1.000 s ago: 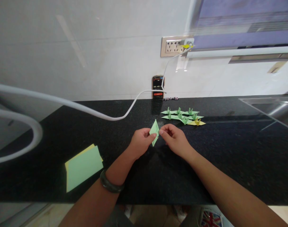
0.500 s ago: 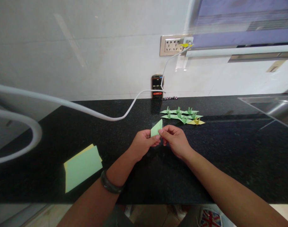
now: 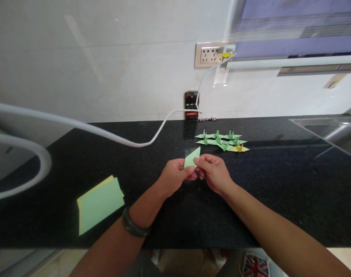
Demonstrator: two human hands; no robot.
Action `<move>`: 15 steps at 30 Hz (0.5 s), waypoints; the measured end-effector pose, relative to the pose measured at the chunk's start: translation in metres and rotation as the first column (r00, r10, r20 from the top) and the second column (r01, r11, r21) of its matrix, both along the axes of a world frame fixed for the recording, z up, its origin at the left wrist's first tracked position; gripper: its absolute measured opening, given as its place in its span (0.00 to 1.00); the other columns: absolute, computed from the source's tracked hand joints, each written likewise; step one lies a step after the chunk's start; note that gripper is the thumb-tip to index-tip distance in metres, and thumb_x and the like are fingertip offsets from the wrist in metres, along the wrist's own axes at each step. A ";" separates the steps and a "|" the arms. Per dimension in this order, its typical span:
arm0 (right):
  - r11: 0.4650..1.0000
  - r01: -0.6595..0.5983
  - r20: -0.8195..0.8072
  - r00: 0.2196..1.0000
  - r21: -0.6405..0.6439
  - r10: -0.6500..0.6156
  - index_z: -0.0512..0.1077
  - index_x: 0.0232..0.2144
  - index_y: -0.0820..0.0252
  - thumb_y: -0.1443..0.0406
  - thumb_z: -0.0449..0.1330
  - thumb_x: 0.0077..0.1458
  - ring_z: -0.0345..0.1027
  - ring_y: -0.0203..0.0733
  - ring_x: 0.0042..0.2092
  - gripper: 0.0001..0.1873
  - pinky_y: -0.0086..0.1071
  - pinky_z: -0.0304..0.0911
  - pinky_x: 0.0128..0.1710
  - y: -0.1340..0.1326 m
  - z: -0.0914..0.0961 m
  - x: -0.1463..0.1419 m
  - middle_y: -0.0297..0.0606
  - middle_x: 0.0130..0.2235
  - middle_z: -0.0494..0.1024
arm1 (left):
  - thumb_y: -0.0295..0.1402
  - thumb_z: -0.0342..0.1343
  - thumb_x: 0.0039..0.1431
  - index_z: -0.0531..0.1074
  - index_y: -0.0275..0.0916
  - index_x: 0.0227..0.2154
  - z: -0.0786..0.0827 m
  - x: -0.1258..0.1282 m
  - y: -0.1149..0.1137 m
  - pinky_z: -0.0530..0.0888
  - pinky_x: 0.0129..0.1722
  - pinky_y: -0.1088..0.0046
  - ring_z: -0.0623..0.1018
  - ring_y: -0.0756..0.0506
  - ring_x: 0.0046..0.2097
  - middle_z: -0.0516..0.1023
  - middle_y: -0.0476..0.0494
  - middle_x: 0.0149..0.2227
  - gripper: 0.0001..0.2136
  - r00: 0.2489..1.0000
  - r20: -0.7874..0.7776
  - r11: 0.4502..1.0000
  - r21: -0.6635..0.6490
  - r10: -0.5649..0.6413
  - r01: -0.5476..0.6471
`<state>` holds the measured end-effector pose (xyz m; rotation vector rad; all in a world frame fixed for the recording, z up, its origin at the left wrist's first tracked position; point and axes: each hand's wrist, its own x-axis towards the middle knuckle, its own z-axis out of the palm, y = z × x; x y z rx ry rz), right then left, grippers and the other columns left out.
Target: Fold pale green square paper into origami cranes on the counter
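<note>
A small piece of folded light green paper is held up between both hands over the dark countertop. My left hand pinches its lower left part, thumb in front. At its right edge, my right hand grips it between thumb and fingers. The fingers behind the paper are partly hidden. Just beyond the hands stand several folded green paper cranes in rows, with a yellow paper crane at the front right. A stack of green and yellow paper sheets lies to the left of my left forearm.
A phone showing a timer leans against the tiled wall. A white cable runs from the wall socket across the left side. At the right is a metal sink. The black countertop ends close to my body.
The folded paper has tilted slightly to the right, its pointed top shifting a little rightward. Both hands keep their grip and have barely moved.
</note>
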<state>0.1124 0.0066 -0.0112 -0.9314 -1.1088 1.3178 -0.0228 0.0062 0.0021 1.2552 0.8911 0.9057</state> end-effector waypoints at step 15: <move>0.995 0.078 0.068 0.994 0.068 -0.083 0.67 0.16 0.64 0.60 0.58 0.45 0.54 0.28 0.16 0.13 0.25 0.52 0.16 0.003 0.003 0.005 0.31 0.17 0.67 | 0.34 0.58 0.43 0.68 0.33 0.30 0.002 -0.007 0.004 0.68 0.29 0.76 0.70 0.54 0.25 0.71 0.49 0.24 0.11 0.995 0.099 0.998 -0.060 0.026 -0.021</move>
